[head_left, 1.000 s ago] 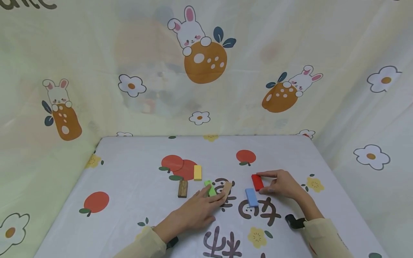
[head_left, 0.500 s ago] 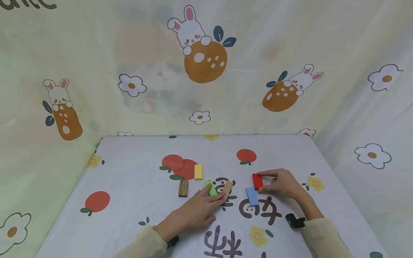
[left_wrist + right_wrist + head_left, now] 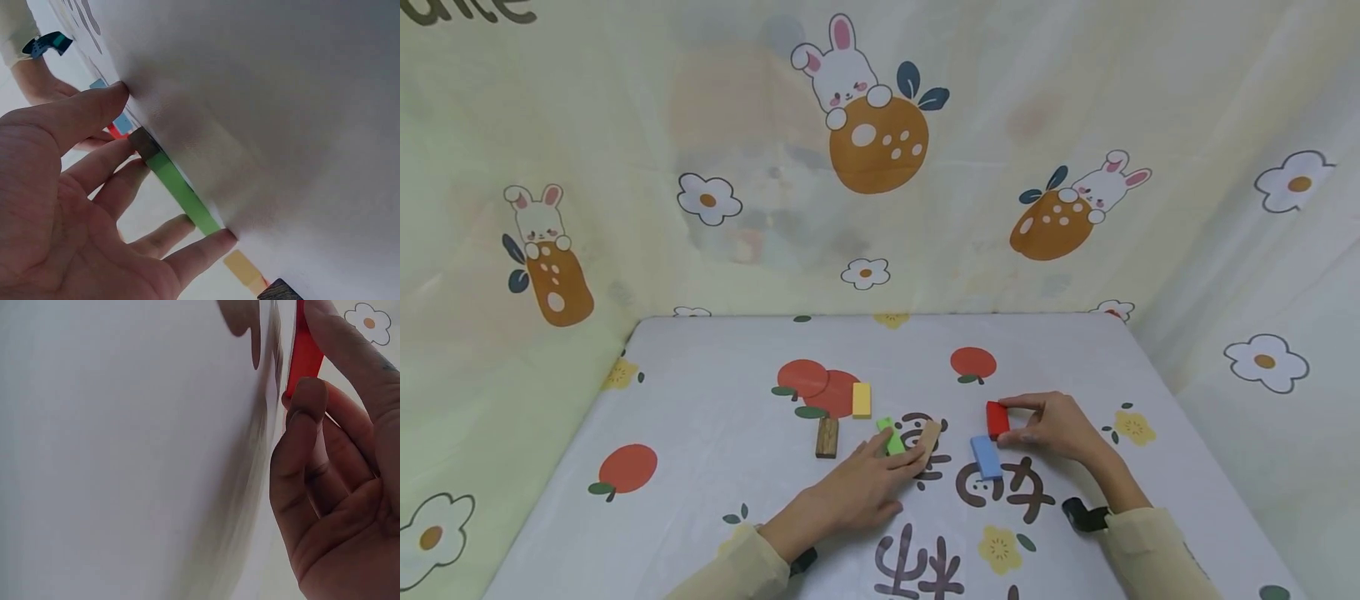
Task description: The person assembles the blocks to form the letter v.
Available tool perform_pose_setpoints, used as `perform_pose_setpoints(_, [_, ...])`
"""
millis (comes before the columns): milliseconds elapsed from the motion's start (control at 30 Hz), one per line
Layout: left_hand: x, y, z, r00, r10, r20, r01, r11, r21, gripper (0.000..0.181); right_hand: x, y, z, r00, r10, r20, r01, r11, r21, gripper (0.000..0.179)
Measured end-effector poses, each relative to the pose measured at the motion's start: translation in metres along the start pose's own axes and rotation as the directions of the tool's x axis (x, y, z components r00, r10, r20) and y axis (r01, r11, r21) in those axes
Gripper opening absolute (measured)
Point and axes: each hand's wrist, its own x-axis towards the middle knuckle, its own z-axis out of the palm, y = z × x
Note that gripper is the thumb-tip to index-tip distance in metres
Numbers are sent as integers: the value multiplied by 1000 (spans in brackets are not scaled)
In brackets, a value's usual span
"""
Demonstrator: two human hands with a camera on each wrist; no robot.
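Note:
My right hand (image 3: 1051, 427) pinches a red wooden block (image 3: 997, 420) between thumb and fingers. Just below the red one, a light blue block (image 3: 986, 457) lies flat on the table. With outstretched fingers my left hand (image 3: 859, 492) touches a bright green block (image 3: 891, 437) and a plain tan wooden block (image 3: 928, 440). In the left wrist view, these fingertips rest along the green block (image 3: 181, 194), and the thumb stays apart from it. The right wrist view has the red block (image 3: 305, 359) between thumb and fingers, partly out of frame.
A yellow block (image 3: 861, 401) and a dark brown wood-grain block (image 3: 827, 438) lie left of the green one. The white tablecloth (image 3: 715, 433) carries printed fruit, flowers and dark lettering. A rabbit-print curtain (image 3: 760, 250) hangs behind the table and at both sides.
The red block has turned a little in my right hand and sits more upright in the head view. My left hand and the other blocks keep their places.

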Motion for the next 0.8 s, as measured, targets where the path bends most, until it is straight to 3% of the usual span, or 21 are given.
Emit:
perform_pose_setpoints(400, [-1,1,-1,1000,-7,-8,7,1000,-6,79,6,-11,1,998,18,-62,-18,1000,12,70])
perform_pose_setpoints(800, [-2,2,-1,1000,-18,1,18,1000,-19,80,12,-31,15,995,9,-101,-5,999,34,72])
